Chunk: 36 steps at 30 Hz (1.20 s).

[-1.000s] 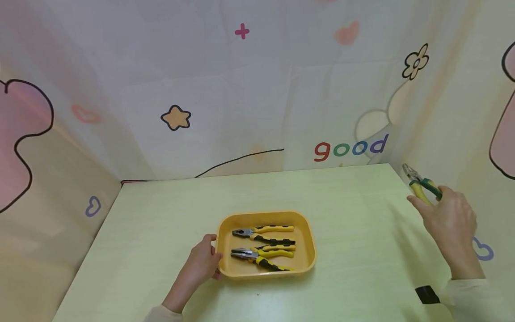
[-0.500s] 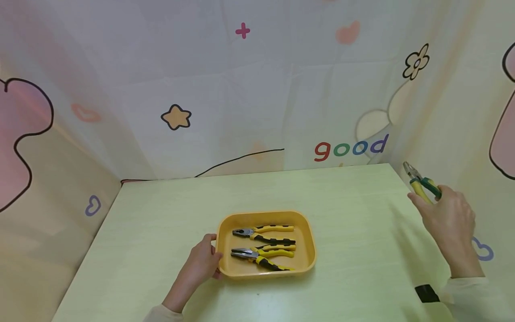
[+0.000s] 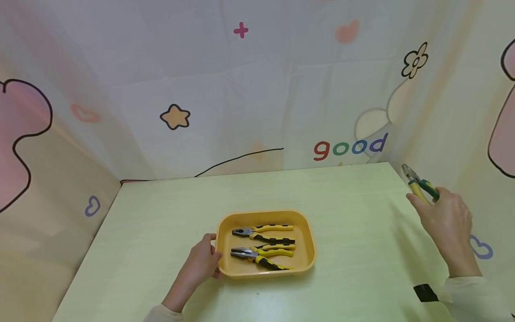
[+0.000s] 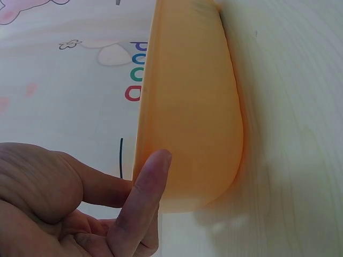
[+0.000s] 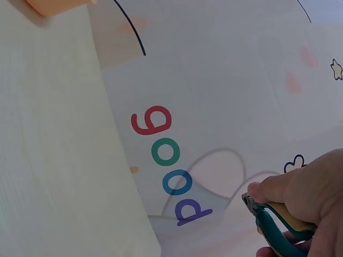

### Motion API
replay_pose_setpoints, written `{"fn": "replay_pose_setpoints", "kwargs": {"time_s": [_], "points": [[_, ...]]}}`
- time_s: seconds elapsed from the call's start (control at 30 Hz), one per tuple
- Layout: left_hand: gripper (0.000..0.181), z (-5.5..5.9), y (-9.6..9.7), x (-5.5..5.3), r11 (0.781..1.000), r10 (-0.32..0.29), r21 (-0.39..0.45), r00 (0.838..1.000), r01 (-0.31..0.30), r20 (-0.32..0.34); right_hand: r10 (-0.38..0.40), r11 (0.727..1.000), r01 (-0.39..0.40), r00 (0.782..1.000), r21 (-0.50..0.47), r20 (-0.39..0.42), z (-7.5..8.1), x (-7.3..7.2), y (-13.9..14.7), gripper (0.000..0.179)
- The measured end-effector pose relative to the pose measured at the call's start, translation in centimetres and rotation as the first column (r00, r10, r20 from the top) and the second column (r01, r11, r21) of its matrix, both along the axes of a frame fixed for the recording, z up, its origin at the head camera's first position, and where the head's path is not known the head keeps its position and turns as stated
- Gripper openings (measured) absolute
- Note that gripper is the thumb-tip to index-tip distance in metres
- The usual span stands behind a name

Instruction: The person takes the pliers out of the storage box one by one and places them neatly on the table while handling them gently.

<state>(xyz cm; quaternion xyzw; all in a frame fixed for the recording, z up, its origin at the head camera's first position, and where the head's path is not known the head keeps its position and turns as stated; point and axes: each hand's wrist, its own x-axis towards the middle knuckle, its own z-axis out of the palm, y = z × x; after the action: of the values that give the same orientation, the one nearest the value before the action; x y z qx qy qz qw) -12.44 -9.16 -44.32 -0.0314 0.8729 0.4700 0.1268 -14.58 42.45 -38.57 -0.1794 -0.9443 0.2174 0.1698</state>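
Note:
A yellow plastic tray [image 3: 306, 246] rests on the table, and my left hand [image 3: 200, 259] grips its left end. In the left wrist view, fingers lie along the tray's outer wall [image 4: 193, 107] and at its rim. Inside the tray lie combination pliers [image 3: 261, 233] and, nearer me, long-nose pliers [image 3: 257, 256], all with black-and-yellow handles; the nearer handles overlap. Off to the right, my right hand [image 3: 448, 219] holds green-and-yellow-handled pliers [image 3: 415, 180] raised near the table's right edge, jaws pointing away. The right wrist view shows the green handle [image 5: 273, 234] against the palm side.
The pale green table [image 3: 354, 201] ends at a printed cloth backdrop [image 3: 249, 98] behind and on both sides. A small black piece [image 3: 425, 293] sits by the right sleeve [image 3: 468, 290].
My right hand with the pliers has shifted very slightly left and down. The left hand and the tray stay in place.

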Motion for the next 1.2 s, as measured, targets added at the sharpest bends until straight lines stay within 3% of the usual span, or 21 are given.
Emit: {"fn": "replay_pose_setpoints", "kwargs": {"time_s": [0.43,1.2], "points": [[0.052,0.0,-0.1,0.1,1.0,-0.013,0.018,1.0,0.014,-0.017,0.017,1.0,-0.017,0.999,0.003,0.037,-0.8,0.2,0.2,0.07],[0.053,0.0,0.1,-0.1,1.0,0.003,-0.02,1.0,-0.003,0.01,0.026,1.0,-0.027,0.99,0.002,0.141,-2.9,0.4,0.9,0.073]]}}
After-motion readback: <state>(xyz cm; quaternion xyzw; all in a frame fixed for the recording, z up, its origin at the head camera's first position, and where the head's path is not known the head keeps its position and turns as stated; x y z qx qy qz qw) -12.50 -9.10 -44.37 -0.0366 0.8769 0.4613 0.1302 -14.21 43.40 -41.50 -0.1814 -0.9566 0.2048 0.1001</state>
